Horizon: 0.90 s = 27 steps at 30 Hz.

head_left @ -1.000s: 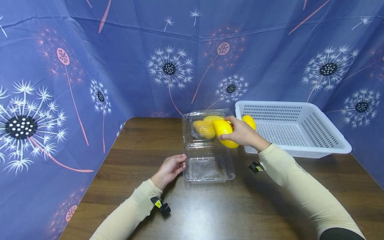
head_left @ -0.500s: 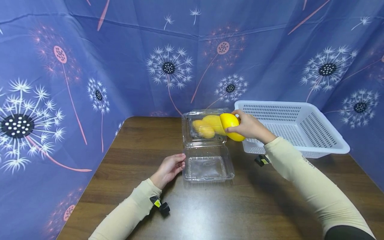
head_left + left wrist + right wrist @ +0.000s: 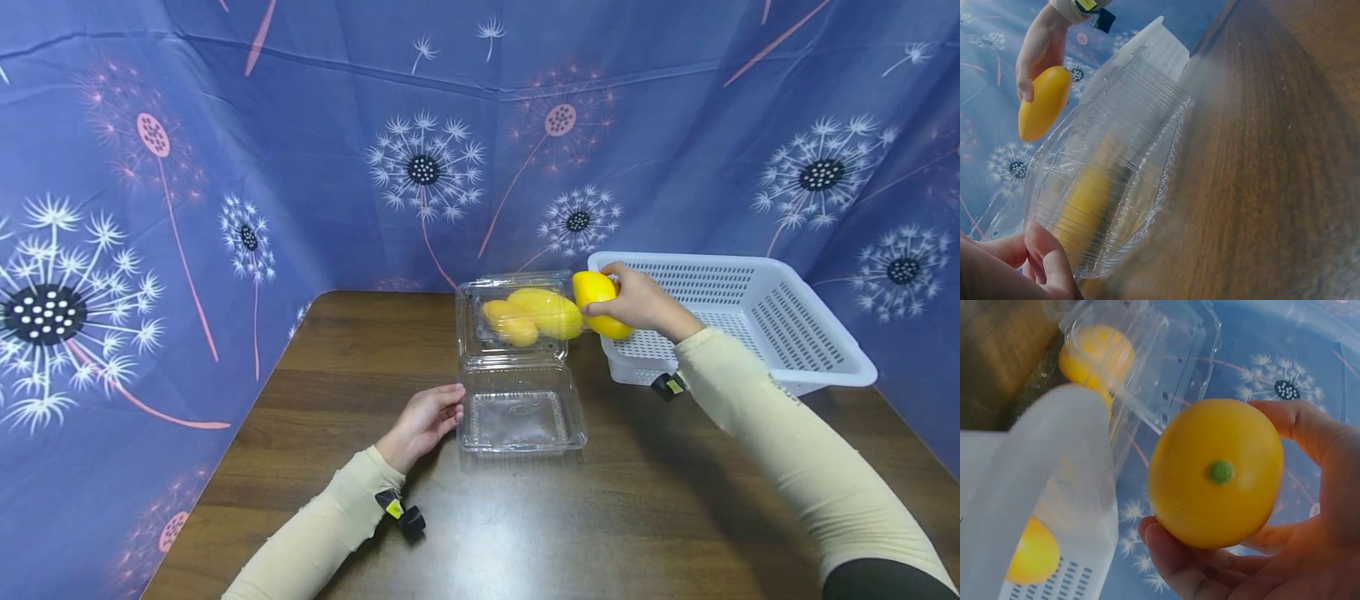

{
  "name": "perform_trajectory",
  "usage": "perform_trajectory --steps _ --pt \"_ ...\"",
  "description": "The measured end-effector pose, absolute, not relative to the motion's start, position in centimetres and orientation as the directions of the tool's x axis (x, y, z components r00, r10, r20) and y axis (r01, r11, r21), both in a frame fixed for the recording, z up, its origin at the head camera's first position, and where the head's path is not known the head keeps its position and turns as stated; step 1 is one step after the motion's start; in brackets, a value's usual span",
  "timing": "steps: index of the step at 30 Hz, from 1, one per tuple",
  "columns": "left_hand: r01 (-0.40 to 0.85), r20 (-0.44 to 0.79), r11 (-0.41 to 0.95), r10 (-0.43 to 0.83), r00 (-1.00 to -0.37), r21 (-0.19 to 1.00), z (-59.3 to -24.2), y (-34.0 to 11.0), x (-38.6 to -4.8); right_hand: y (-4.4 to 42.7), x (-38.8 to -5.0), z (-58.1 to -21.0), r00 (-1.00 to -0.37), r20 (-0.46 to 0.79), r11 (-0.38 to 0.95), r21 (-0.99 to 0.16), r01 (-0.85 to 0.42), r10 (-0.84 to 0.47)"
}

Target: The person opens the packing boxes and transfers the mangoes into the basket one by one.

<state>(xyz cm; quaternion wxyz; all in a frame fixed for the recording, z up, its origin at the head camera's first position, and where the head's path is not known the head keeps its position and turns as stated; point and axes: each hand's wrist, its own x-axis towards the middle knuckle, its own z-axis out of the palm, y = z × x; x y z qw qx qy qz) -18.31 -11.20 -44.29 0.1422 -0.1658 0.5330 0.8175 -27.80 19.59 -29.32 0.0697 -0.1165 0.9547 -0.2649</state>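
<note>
My right hand [image 3: 637,300] grips a yellow mango [image 3: 592,289] above the basket's left rim. In the right wrist view, this mango [image 3: 1213,475] shows a green stem stub, with fingers and thumb around its sides. My left hand [image 3: 425,425] pinches the left edge of a clear plastic clamshell box [image 3: 517,417], which lies unfolded on the table. Thumb and finger meet at the rim of the box [image 3: 1107,94] in the left wrist view. Several yellow mangoes [image 3: 513,322] show through its far half; one reaches the right edge. Another mango [image 3: 1035,553] lies in the basket.
A white slotted plastic basket [image 3: 825,375] stands at the right rear, just right of the box. The brown wooden table [image 3: 360,333] ends against a blue dandelion-print cloth [image 3: 315,167] at the back and left.
My right hand has carried the mango right and slightly back, from over the box to the basket's left rim, uncovering more mangoes at the box. My left hand stays in place.
</note>
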Motion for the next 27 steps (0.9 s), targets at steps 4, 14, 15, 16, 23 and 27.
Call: perform_trajectory --steps 4,14,15,16,23,27 --pt "-0.412 -0.423 -0.392 0.062 -0.904 0.823 -44.3 -11.2 -18.3 20.2 -28.3 -29.3 -0.966 -0.071 0.836 -0.52 -0.176 -0.248" --pt "-0.407 -0.415 -0.391 0.067 -0.907 0.826 -44.2 -11.2 -18.2 21.5 -29.6 -29.2 -0.974 -0.111 0.864 -0.49 -0.119 -0.197" --pt "-0.406 -0.414 -0.39 0.067 -0.908 0.826 -44.2 -11.2 -18.2 21.6 -29.7 -29.2 -0.975 -0.115 0.865 -0.49 -0.112 -0.192" --pt "-0.405 -0.414 -0.391 0.066 -0.908 0.826 -44.2 -11.2 -18.2 21.7 -29.8 -29.2 -0.975 -0.119 0.865 -0.491 -0.105 -0.187" --pt "-0.404 -0.419 -0.399 0.056 -0.906 0.823 -44.3 -11.2 -18.2 22.7 -30.7 -29.5 -0.977 -0.136 0.869 -0.488 -0.077 -0.163" --pt "-0.407 -0.42 -0.392 0.056 -0.906 0.825 -44.3 -11.2 -18.3 23.2 -31.2 -29.7 -0.978 -0.161 0.868 -0.495 -0.038 -0.135"
